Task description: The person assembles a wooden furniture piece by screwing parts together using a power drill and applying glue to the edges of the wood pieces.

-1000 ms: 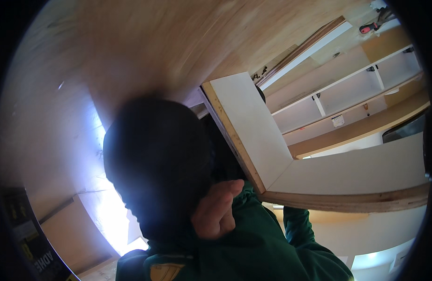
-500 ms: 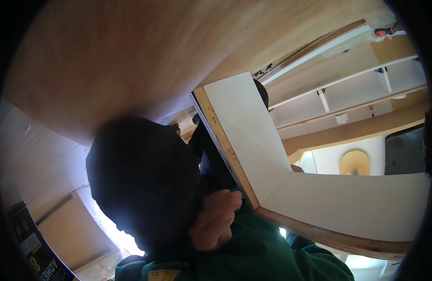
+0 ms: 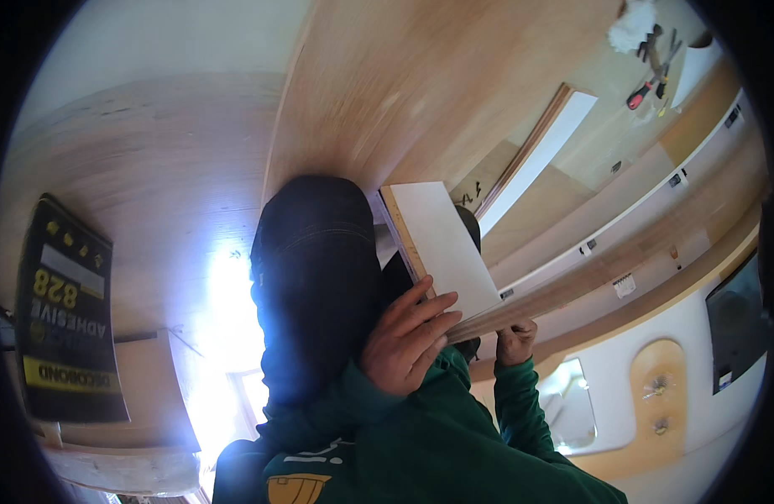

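Observation:
A white-faced panel [image 3: 444,244] with a raw wooden edge rests by my legs. At its near end it meets a long wood-edged board [image 3: 563,281], seen nearly edge-on, running to the far right. My left hand [image 3: 410,338] lies over the corner where the two join, its fingers stretched and slightly apart. Further right, my right hand [image 3: 515,342] has its fingers curled at the underside of the long board. Its fingertips are partly hidden by that board. My dark-trousered knee [image 3: 316,252] is bent just left of the panel.
A black and yellow adhesive container [image 3: 72,311] is at the left. Far right lie a red-handled tool [image 3: 640,97], other hand tools and a white cloth [image 3: 632,25]. A white-faced strip [image 3: 538,160] lies behind the panel. Plywood sheet [image 3: 379,84] spans the far side.
The joined boards have tipped, so the long one now shows its edge rather than its white face. My left hand has opened from a curl onto the corner; my right hand has come into view.

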`<state>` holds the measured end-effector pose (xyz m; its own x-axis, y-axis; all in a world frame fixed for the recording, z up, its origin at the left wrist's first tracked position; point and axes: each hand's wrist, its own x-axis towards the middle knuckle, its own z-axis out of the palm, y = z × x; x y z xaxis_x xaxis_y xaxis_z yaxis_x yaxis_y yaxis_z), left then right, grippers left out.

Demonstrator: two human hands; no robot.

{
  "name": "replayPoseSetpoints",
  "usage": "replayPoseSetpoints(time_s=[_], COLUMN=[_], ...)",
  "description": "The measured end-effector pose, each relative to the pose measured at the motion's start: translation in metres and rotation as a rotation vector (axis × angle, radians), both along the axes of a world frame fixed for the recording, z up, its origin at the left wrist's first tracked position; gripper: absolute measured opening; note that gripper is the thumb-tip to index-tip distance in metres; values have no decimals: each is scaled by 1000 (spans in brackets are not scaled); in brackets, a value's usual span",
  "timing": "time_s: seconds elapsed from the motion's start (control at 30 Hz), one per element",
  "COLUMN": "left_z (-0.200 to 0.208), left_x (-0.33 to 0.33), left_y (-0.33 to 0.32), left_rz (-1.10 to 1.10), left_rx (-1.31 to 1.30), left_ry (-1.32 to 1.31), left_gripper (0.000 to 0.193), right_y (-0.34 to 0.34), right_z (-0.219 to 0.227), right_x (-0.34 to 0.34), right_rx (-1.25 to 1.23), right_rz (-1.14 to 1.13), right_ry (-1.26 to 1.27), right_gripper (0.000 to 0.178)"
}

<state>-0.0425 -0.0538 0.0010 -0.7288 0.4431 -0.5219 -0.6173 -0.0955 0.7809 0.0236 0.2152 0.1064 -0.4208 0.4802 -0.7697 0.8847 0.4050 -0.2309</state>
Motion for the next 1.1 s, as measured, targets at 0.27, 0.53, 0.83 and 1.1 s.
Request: replayPoseSetpoints(time_s=[0.27,0.53,0.83,1.1], left_z=[19,77,29,34], left_x=[18,-48,-52,-42], left_y=[9,68,131,133], left_rz=[276,65,-719,-692], left_rx=[-391,-586,-847,-840], left_ry=[545,1053,1658,1611], left_gripper=[47,31,34,27], right_y=[8,-3,-21,-20], right_z=[-13,-52,-40,-47], right_x=[-10,30,25,34], right_rx=[-162,-228,-158,-148], right_rz=[58,-143,-266,-307], right_ry=[26,532,625,686], right_gripper=[22,27,26,28])
